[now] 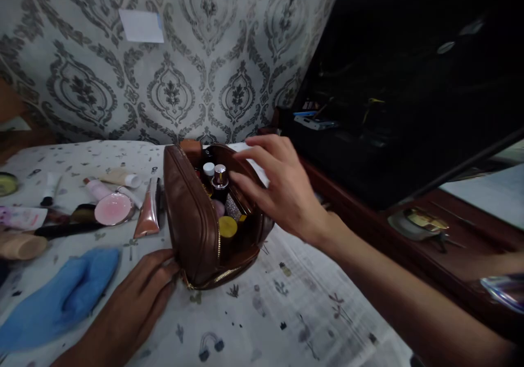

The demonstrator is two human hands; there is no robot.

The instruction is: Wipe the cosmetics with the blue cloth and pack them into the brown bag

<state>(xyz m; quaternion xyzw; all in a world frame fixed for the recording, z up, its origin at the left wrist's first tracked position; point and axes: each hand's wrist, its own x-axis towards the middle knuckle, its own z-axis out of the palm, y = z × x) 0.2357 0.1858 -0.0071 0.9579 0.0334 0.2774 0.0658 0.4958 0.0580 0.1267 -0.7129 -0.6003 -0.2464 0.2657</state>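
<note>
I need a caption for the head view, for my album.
Left hand against an open brown bag, right hand at its mouth, a tube beside it.

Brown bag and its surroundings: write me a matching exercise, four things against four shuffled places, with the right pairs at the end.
Things
1. Yellow lid
2. White card
3. Left hand
4. Right hand

Places
A. At the right side of the bag
B. On the patterned wall
C. Inside the open bag
D. By the bag's near left corner

Right pairs: 1-C, 2-B, 3-D, 4-A
</note>
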